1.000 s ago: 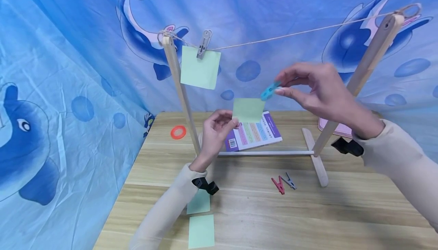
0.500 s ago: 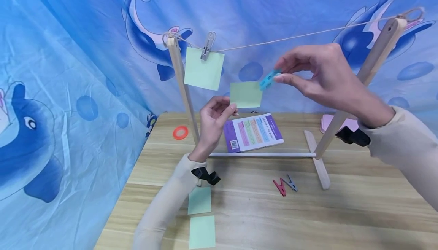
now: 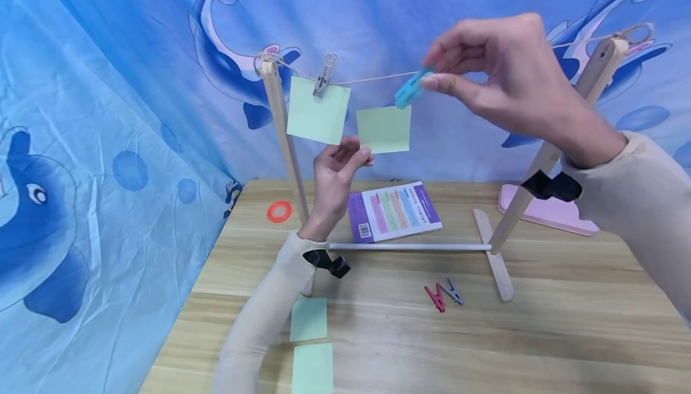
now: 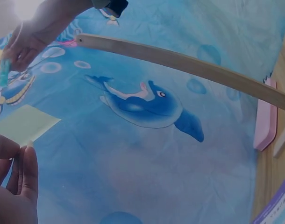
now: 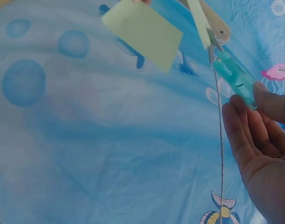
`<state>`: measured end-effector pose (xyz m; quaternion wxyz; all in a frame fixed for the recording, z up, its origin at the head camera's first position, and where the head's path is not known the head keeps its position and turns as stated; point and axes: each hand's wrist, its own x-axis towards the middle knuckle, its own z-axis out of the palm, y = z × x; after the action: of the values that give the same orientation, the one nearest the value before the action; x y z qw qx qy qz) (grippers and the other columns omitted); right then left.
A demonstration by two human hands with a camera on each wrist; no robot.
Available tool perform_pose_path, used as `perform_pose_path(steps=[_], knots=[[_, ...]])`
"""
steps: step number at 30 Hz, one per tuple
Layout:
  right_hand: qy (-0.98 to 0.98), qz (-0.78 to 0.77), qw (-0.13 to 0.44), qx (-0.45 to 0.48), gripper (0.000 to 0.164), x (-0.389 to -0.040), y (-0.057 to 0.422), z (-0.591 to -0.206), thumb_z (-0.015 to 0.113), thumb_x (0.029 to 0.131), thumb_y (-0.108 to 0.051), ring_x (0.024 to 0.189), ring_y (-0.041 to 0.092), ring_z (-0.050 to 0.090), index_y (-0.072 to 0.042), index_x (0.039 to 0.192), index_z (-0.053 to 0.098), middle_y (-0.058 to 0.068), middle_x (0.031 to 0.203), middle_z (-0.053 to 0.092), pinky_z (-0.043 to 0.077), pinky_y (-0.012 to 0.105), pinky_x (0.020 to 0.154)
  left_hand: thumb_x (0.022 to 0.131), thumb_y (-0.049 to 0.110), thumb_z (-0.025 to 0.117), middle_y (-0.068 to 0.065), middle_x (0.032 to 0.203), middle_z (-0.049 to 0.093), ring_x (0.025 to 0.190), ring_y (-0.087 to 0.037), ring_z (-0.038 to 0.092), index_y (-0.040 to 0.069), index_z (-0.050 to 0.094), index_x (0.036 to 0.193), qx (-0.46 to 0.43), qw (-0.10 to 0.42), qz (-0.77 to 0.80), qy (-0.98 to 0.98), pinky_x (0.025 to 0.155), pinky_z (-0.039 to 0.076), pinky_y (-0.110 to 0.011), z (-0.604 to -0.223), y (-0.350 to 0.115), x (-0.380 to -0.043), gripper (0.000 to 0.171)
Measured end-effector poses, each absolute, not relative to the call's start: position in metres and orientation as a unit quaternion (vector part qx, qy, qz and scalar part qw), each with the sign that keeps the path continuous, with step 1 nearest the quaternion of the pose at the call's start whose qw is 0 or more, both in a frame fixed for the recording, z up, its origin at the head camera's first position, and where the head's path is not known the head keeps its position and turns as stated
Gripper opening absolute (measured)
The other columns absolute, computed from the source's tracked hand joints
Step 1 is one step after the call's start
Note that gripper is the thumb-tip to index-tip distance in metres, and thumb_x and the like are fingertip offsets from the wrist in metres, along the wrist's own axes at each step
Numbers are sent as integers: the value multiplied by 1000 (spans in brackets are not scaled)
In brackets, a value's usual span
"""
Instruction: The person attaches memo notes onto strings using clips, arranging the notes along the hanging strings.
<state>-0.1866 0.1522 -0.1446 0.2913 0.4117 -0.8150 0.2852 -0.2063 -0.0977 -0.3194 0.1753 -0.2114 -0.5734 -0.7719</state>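
Pinching right-hand grip (image 3: 504, 73) on turquoise clothespin (image 3: 409, 90), left-hand grip (image 3: 335, 181) on green note (image 3: 384, 128).

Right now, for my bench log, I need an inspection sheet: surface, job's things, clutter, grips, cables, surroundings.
Surface: wood-grain tabletop.
Job's things: string tied between two wooden posts; hung note clipped to it by a grey clothespin; held note, apart from the string; two loose notes, red clothespin and blue-grey clothespin on the tabletop.
Clutter: orange ring, book, pink case.
Grips: left grip pinches the held note near a lower corner; right grip pinches a light-blue clothespin.
Cables: nothing seen.
Surroundings: blue sheet printed with dolphins, behind and to the left.
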Motion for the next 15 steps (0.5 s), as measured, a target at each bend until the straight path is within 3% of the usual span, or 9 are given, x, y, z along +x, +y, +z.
perform_pose_path(steps=[8, 15], knots=[[-817, 277, 311, 399, 22, -198, 141, -125, 75, 97, -18, 87, -14, 65, -2, 113, 76, -17, 94, 64, 54, 10, 95, 96, -6, 65, 3, 96, 72, 82, -12, 72, 13, 69, 107, -226, 192, -783, -547, 80, 62, -26, -310, -97, -208, 23], [-837, 266, 302, 370, 27, -204, 131, -116, 72, 99, -23, 89, -8, 62, -3, 116, 74, -21, 97, 59, 54, 13, 100, 98, -4, 62, 4, 98, 73, 85, -12, 71, 13, 67, 113, -243, 192, -786, -535, 83, 61, -24, -305, -94, -209, 23]])
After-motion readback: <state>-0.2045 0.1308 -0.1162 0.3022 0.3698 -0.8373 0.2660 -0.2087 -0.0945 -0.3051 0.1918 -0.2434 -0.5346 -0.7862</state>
